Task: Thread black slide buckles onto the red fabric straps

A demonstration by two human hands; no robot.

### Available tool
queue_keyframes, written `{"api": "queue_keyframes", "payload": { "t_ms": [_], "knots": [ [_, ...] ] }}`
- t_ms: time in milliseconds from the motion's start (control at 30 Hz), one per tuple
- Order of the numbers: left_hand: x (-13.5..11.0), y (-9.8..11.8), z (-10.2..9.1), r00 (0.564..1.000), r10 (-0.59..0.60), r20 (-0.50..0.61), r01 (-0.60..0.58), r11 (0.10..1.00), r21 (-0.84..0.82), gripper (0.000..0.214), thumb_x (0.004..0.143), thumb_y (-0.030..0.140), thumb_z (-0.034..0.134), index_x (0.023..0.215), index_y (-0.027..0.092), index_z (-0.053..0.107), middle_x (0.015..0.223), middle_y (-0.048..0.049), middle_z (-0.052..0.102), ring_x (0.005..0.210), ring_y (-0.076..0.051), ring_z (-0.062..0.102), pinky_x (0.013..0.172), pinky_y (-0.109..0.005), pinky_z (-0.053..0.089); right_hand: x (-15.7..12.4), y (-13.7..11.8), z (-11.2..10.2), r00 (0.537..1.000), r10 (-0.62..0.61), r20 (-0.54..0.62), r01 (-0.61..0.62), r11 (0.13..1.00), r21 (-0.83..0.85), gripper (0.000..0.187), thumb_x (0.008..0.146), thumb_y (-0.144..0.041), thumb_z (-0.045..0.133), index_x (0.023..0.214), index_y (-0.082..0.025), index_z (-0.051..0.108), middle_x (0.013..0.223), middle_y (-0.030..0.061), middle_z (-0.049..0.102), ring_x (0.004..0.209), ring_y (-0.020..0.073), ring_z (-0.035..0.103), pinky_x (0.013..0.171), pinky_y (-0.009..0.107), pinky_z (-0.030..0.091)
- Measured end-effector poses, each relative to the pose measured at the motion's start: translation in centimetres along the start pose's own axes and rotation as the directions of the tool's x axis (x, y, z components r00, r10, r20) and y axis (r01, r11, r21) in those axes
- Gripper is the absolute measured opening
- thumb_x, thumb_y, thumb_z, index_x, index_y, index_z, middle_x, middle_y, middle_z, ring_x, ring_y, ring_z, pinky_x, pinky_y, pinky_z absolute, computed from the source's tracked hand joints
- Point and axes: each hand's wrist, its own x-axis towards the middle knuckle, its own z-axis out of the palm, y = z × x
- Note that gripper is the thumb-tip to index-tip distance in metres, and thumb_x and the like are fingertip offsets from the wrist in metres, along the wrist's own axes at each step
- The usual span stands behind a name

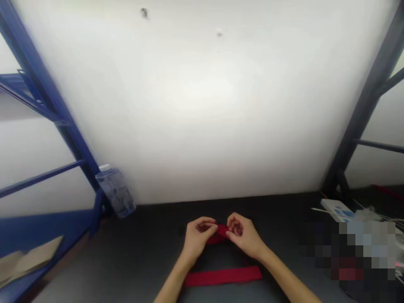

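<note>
Between my two hands is a piece of red fabric, pinched from both sides just above the dark tabletop. My left hand grips its left end between thumb and fingertips. On the other side my right hand pinches the right end, its remaining fingers curled. Part of the cloth hangs or lies below the fingers; the hands hide some of it. Nearer to me, between my forearms, a flat red fabric strip lies crosswise on the table.
A clear plastic bottle with a white cap stands at the back left by the blue metal frame. Brown cardboard pieces lie at far left. At right are a white and blue box and tangled pale cords; a pixelated patch hides what lies below.
</note>
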Motion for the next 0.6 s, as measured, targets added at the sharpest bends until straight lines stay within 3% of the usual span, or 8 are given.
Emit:
{"api": "queue_keyframes", "payload": {
  "t_ms": [233,333,467,533,600],
  "knots": [
    [0.1,-0.2,-0.1,0.997,-0.035,0.065,0.041,0.996,-0.083,0.031,0.066,0.024,0.083,0.092,0.013,0.071,0.076,-0.0054,0.073,0.070,-0.015,0.066,0.067,-0.023,0.051,-0.1,-0.4,0.0,1.000,-0.020,-0.010,0.020,1.000,-0.008,0.011,0.077,-0.016,0.063,0.083,-0.019,0.055,0.070,-0.0030,0.056,0.056,0.0098,0.046,0.052,0.021,0.037],
    [0.1,-0.1,-0.2,0.996,-0.072,0.056,0.079,0.986,-0.150,0.033,0.064,0.023,0.084,0.092,0.013,0.069,0.074,-0.0038,0.072,0.066,-0.013,0.065,0.065,-0.021,0.049,-0.1,-0.8,0.0,0.998,-0.045,-0.051,0.041,0.995,-0.088,0.022,0.074,-0.021,0.070,0.093,-0.020,0.058,0.080,-0.0010,0.060,0.056,0.0105,0.049,0.052,0.023,0.040],
    [-0.1,-0.1,-0.1,0.994,-0.098,0.056,0.109,0.962,-0.251,0.036,0.063,0.022,0.085,0.092,0.013,0.066,0.074,-0.0035,0.071,0.064,-0.012,0.064,0.063,-0.021,0.049,-0.3,-1.2,0.0,0.978,-0.206,-0.018,0.192,0.937,-0.291,0.047,0.065,-0.023,0.079,0.109,-0.024,0.061,0.106,0.0046,0.063,0.085,0.0198,0.061,0.076,0.031,0.050],
    [-0.2,-0.1,0.1,0.991,-0.105,0.084,0.125,0.949,-0.290,0.040,0.063,0.023,0.086,0.096,0.014,0.064,0.073,-0.0028,0.071,0.061,-0.012,0.064,0.061,-0.022,0.049,-0.4,-1.2,0.1,0.964,-0.263,0.038,0.260,0.905,-0.338,0.046,0.069,-0.022,0.077,0.112,-0.025,0.062,0.109,0.0053,0.064,0.097,0.0227,0.062,0.087,0.034,0.049],
    [-0.4,-0.1,0.4,0.988,-0.112,0.106,0.141,0.939,-0.314,0.046,0.063,0.024,0.085,0.102,0.015,0.063,0.072,-0.0021,0.070,0.060,-0.012,0.063,0.060,-0.023,0.049,-0.5,-1.0,0.2,0.955,-0.290,0.063,0.293,0.886,-0.359,0.040,0.074,-0.022,0.073,0.113,-0.025,0.063,0.106,0.0053,0.067,0.097,0.0223,0.063,0.088,0.034,0.050]
  ]
}}
